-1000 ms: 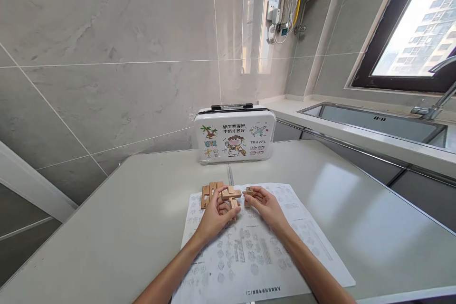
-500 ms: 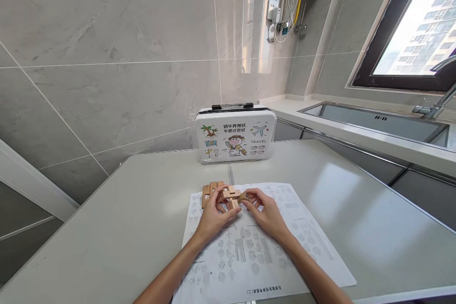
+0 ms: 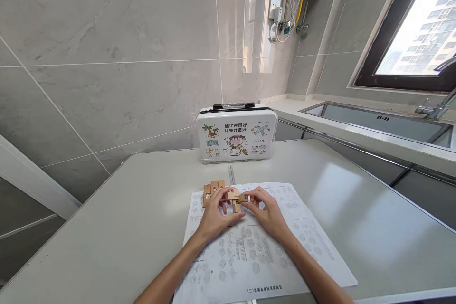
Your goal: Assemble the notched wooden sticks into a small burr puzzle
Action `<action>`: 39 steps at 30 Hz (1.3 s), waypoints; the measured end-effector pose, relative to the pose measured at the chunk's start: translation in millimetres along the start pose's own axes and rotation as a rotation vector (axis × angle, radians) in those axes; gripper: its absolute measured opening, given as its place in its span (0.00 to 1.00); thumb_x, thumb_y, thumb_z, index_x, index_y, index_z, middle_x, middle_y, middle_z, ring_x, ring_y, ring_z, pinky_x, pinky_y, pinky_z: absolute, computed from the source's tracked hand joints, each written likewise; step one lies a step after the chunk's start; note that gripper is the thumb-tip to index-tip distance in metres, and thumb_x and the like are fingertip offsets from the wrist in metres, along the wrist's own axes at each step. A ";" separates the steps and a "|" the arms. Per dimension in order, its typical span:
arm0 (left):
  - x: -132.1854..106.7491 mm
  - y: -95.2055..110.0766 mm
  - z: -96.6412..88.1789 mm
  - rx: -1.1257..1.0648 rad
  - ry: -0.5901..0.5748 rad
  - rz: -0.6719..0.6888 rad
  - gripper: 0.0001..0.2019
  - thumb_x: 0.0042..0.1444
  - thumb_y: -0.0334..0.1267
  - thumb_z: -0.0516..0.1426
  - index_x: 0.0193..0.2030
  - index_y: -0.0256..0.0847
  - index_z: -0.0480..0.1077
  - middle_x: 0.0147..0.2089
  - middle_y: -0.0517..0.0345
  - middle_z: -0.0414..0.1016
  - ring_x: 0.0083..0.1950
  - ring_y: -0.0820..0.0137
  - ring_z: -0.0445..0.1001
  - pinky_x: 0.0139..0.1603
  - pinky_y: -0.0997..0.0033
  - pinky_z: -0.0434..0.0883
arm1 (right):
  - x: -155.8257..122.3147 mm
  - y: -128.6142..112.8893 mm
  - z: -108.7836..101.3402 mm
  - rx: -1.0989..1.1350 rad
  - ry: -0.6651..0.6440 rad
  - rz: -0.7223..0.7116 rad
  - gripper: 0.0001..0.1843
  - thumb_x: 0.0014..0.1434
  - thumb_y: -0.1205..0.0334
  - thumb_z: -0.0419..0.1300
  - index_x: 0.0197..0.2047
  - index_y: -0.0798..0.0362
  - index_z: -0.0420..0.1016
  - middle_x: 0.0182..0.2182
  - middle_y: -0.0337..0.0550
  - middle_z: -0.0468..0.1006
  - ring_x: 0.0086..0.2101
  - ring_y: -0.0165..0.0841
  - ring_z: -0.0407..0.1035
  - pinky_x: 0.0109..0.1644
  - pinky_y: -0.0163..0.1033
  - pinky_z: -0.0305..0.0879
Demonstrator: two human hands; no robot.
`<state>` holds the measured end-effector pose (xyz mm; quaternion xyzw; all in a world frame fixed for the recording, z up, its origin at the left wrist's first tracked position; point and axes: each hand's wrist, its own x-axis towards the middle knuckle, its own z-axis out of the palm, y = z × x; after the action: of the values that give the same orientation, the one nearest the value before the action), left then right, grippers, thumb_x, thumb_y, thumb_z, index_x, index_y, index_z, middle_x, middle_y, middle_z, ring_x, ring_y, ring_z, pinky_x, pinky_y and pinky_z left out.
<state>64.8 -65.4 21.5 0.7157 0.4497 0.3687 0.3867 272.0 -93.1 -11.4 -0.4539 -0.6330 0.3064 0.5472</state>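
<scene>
Compared with half a second ago, the marked block (image 3: 244, 198) has turned from tipped to nearly level, and it now appears to touch the right side of the block cluster (image 3: 233, 194).

Biggest is the pale table (image 3: 107, 228), with wide stretches for moving toward its left and right edges. The printed sheet (image 3: 269, 266) reaches from around the table's middle to its near edge. Beyond it, at the far edge, stands the white case (image 3: 237, 135), well apart from the fingers.

The left hand (image 3: 214, 218) curls around the cluster, thumb in front, fingers behind, over the far part of the sheet. The right hand (image 3: 268, 209) pinches the marked block between thumb and fingertips. Whether the cluster rests on the paper or hangs above it, I cannot tell.

Brown wooden pieces (image 3: 207, 194) sit at the sheet's far left corner, just behind the left hand, so room is tightest there.

The step in hand looks like offering the block to the cluster; the next move seems to call for a steady left hold and small alignments from the right. The dark mark on the block is too small to read.
</scene>
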 end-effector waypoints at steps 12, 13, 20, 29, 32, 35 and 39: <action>-0.4 -4.3 3.2 -0.119 -0.071 -0.008 0.38 0.46 0.49 0.75 0.63 0.45 0.70 0.52 0.53 0.80 0.38 0.67 0.79 0.47 0.62 0.79 | 3.7 -4.2 -2.5 0.110 -0.068 0.058 0.19 0.68 0.46 0.63 0.56 0.44 0.81 0.48 0.46 0.74 0.44 0.39 0.72 0.53 0.46 0.70; 0.4 -5.1 2.9 -0.139 -0.072 -0.008 0.38 0.47 0.49 0.75 0.64 0.45 0.69 0.52 0.52 0.80 0.39 0.67 0.79 0.48 0.61 0.79 | 4.1 -3.9 -2.5 0.131 -0.065 0.075 0.20 0.69 0.45 0.61 0.58 0.45 0.79 0.50 0.47 0.75 0.45 0.40 0.72 0.53 0.46 0.70; 1.0 -8.4 2.3 -0.208 -0.106 0.013 0.37 0.48 0.47 0.74 0.64 0.45 0.68 0.58 0.49 0.79 0.48 0.63 0.82 0.53 0.61 0.80 | 1.1 -1.0 3.9 0.235 -0.125 0.158 0.22 0.70 0.39 0.60 0.52 0.49 0.73 0.40 0.45 0.81 0.34 0.37 0.76 0.40 0.42 0.72; -0.8 -7.6 2.8 -0.150 -0.088 -0.012 0.39 0.47 0.46 0.76 0.66 0.48 0.71 0.61 0.47 0.76 0.45 0.63 0.81 0.52 0.57 0.80 | 0.8 -1.5 7.7 0.353 -0.210 0.251 0.26 0.67 0.33 0.60 0.48 0.49 0.72 0.35 0.42 0.81 0.32 0.36 0.73 0.35 0.40 0.68; -1.0 -8.5 2.5 -0.133 -0.087 -0.003 0.39 0.47 0.47 0.76 0.66 0.48 0.71 0.65 0.45 0.74 0.53 0.58 0.80 0.58 0.53 0.78 | 0.9 -4.3 6.2 0.364 -0.221 0.278 0.26 0.67 0.32 0.60 0.42 0.50 0.74 0.29 0.40 0.78 0.28 0.34 0.70 0.33 0.40 0.65; -1.7 -7.8 1.6 -0.124 -0.112 0.031 0.39 0.48 0.47 0.75 0.67 0.49 0.71 0.67 0.47 0.73 0.62 0.54 0.77 0.66 0.52 0.73 | 0.8 -7.6 5.0 0.418 -0.252 0.320 0.28 0.66 0.31 0.61 0.38 0.50 0.73 0.26 0.37 0.75 0.24 0.32 0.67 0.31 0.39 0.65; -2.1 -7.2 0.7 -0.106 -0.149 0.063 0.37 0.53 0.46 0.73 0.69 0.52 0.68 0.70 0.49 0.71 0.65 0.54 0.75 0.69 0.53 0.71 | 1.7 -7.4 5.9 0.504 -0.214 0.376 0.28 0.62 0.32 0.66 0.36 0.52 0.73 0.24 0.36 0.74 0.21 0.29 0.64 0.27 0.36 0.63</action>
<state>62.2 -65.4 14.4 0.7334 0.3768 0.3499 0.4447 264.5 -93.9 -5.4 -0.3786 -0.4963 0.5949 0.5063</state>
